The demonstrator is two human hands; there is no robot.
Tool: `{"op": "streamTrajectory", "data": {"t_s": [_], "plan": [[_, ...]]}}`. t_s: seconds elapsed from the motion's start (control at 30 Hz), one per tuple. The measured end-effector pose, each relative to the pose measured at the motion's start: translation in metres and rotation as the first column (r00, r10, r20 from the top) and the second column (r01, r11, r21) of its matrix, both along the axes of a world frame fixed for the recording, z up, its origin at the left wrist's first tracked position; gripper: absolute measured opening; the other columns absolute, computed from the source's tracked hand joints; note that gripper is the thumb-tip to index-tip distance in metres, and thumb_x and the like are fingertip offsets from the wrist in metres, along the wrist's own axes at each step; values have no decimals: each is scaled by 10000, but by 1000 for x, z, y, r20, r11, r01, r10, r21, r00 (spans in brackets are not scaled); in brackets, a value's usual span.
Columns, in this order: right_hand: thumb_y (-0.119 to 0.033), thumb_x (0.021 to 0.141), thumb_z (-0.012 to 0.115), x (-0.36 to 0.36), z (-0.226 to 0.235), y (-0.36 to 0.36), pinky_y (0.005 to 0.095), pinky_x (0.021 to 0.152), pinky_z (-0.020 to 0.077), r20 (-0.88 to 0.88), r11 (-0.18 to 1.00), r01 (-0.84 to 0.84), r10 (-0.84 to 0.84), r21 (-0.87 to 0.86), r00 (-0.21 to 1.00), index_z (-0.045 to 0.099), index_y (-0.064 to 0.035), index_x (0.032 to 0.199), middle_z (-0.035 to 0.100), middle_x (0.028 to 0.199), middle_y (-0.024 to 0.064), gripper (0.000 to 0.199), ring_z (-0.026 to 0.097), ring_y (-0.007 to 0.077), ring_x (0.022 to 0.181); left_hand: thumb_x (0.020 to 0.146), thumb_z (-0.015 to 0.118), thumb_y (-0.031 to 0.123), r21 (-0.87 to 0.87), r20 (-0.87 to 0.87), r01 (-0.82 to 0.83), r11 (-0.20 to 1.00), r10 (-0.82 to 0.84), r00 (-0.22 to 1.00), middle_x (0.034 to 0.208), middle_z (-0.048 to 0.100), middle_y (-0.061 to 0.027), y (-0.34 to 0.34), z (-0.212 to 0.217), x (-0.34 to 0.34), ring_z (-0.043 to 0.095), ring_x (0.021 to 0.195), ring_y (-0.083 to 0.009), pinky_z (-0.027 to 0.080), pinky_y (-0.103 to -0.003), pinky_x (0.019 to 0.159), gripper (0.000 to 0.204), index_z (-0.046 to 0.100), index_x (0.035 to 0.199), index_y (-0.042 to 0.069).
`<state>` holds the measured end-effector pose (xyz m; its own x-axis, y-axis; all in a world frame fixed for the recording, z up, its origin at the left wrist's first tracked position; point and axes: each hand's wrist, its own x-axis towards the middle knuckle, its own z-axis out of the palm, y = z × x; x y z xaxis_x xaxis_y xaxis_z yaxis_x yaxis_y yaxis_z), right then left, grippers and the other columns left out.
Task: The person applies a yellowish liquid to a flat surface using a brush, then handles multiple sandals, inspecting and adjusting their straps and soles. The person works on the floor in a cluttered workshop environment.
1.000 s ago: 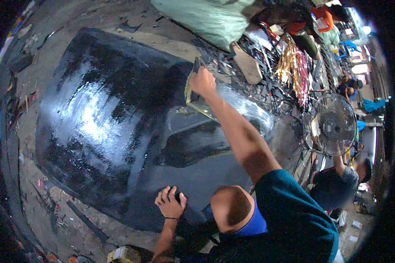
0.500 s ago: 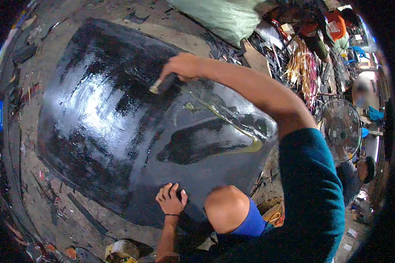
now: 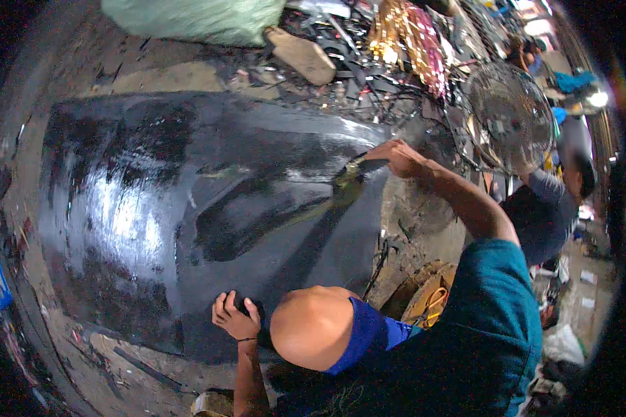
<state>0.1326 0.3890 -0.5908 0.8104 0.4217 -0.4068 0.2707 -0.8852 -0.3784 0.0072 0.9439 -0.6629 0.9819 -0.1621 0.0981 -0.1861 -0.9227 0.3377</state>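
Observation:
A large glossy black body panel (image 3: 139, 208) lies flat on the ground in front of me. My right hand (image 3: 398, 158) reaches out to the panel's right edge and grips a flat scraper (image 3: 358, 169), its blade on the surface. A yellowish smear of filler (image 3: 311, 208) trails from the blade toward the panel's middle. My left hand (image 3: 235, 318) rests on the near edge of the panel, fingers loosely curled and holding nothing I can make out. My bare knee (image 3: 313, 326) is bent just right of that hand.
A standing fan (image 3: 508, 115) is at the right, with another person (image 3: 553, 201) crouched beside it. Scrap metal and wires (image 3: 396, 42) pile up behind the panel, next to a green sack (image 3: 195, 17). A round yellowish container (image 3: 428, 299) sits by my knee.
My right hand has swept the scraper from the panel's upper middle down to its right edge, leaving a yellowish streak. My left hand stays on the near edge.

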Motion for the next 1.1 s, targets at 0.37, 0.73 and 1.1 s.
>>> {"op": "streamTrajectory", "data": {"t_s": [0.37, 0.73, 1.1], "plan": [[-144, 757, 619, -56, 4, 30, 379, 764, 487, 172, 175, 939, -977, 296, 128, 556, 76, 1059, 643, 892, 190, 379, 615, 260, 835, 825, 533, 252, 29, 26, 44, 999, -45, 999, 1233, 402, -129, -2, -1, -3, 346, 1172, -337, 265, -503, 977, 398, 446, 1177, 87], [-221, 786, 555, 69, -25, 117, 525, 794, 458, 274, 285, 955, -915, -76, 295, 536, -5, 967, 613, 925, 265, 282, 577, 446, 932, 805, 531, 257, 40, 34, 17, 999, -19, 999, 1209, 430, -128, -3, -11, -1, 357, 1152, -349, 266, -488, 966, 390, 469, 1150, 85], [-208, 764, 562, 227, -19, 305, 491, 819, 470, 100, 585, 802, -811, 122, 577, 557, 7, 947, 612, 968, 263, 282, 574, 453, 944, 759, 588, 282, 2, -28, -36, 999, 36, 999, 1160, 446, -90, 5, 2, 4, 369, 1118, -316, 305, -459, 926, 364, 532, 1081, 121]]}}
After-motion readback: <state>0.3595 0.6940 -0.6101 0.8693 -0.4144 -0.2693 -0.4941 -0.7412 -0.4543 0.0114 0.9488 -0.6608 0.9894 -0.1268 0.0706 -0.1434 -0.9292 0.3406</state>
